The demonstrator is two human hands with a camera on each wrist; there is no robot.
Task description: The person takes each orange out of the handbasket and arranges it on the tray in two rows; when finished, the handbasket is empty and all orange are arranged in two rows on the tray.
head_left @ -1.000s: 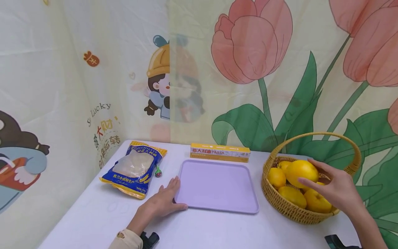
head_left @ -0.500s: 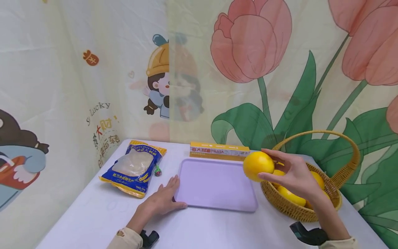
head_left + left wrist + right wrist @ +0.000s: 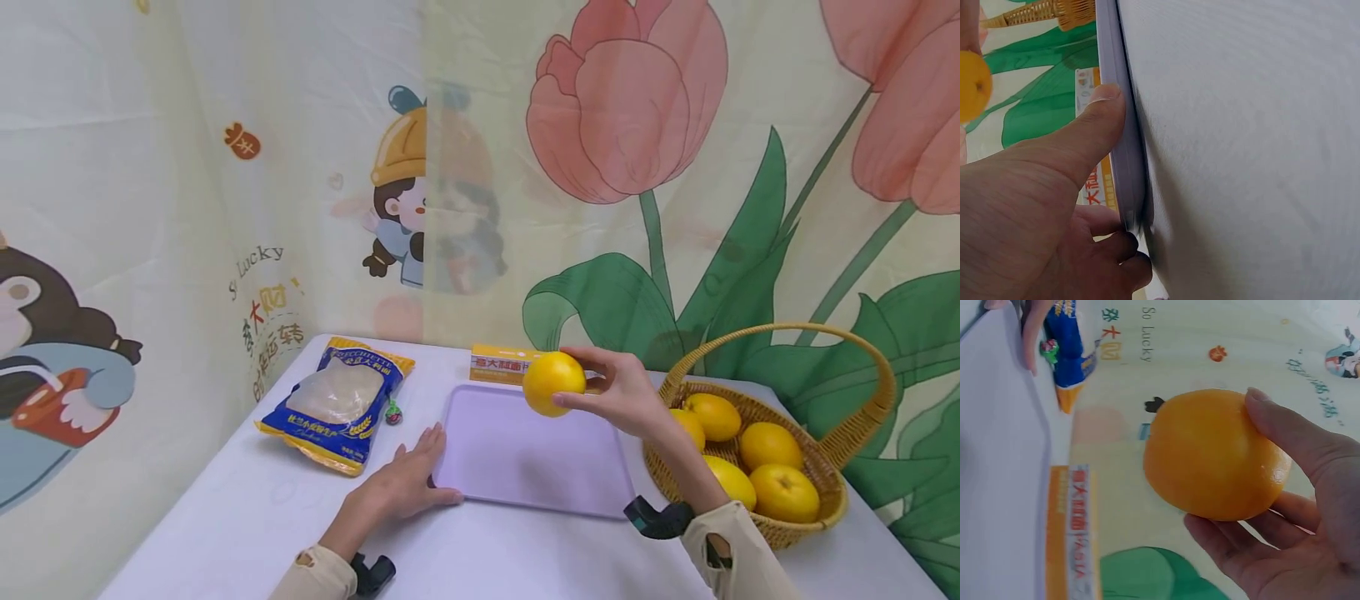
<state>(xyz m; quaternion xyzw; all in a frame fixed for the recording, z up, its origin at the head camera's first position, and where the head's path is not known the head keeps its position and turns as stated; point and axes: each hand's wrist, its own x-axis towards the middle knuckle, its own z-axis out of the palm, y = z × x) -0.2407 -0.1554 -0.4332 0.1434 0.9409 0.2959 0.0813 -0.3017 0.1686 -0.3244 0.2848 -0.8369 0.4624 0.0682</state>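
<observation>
My right hand (image 3: 622, 392) holds a yellow-orange orange (image 3: 553, 383) above the lilac tray (image 3: 525, 467), apart from its surface. In the right wrist view the thumb lies on one side of the orange (image 3: 1216, 456) and the fingers on the other. My left hand (image 3: 405, 479) rests at the tray's near left corner, its fingers along the left edge and its thumb at the front edge. The left wrist view shows that thumb (image 3: 1094, 122) against the tray's rim (image 3: 1124, 144). Nothing lies on the visible part of the tray.
To the right stands a wicker basket (image 3: 832, 512) with a tall handle and several yellow fruits. A blue and yellow pasta bag (image 3: 337, 408) lies at the left, beside a small green and red trinket (image 3: 393, 412). Behind the tray is a pasta box (image 3: 495, 364), partly hidden by the orange.
My right hand has lifted the orange out of the basket and carried it left, over the tray. The left hand has stayed at the tray's corner. The view has shifted slightly.
</observation>
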